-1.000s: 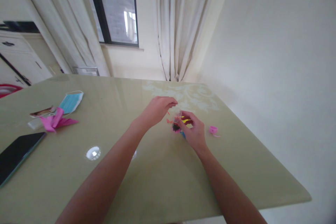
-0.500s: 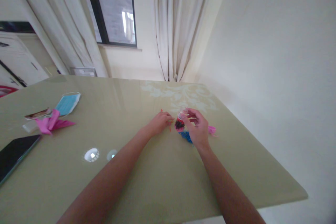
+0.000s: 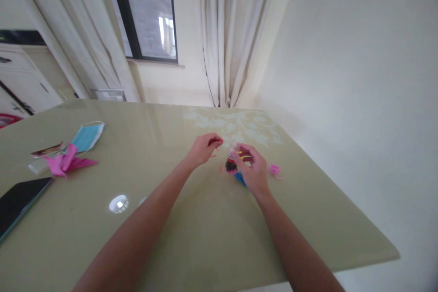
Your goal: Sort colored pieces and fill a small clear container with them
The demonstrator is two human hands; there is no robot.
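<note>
My right hand (image 3: 253, 169) is closed round a small clear bottle (image 3: 232, 160), tilted, with red, black and pink stuff layered inside. Bright blue material (image 3: 240, 178) shows under that hand, and a bit of yellow behind its fingers. To the left of the bottle's mouth, a little apart from it, my left hand (image 3: 204, 148) pinches some thin red strands (image 3: 221, 142). A few loose red bits (image 3: 213, 156) lie on the table below the left fingers. A small pink coil (image 3: 275, 170) with a loose tail rests to the right of my right hand.
On the left of the glossy table (image 3: 191, 237) lie a blue face mask (image 3: 87, 137), a pink folded-paper shape (image 3: 68, 162), a brown packet (image 3: 48, 149) and a dark phone or tablet (image 3: 23, 200). A wall (image 3: 359, 100) runs along the right side.
My left hand went from above the bottle down to the red bits on the table, then rose with strands pinched. My right hand kept hold of the bottle, shifting slightly.
</note>
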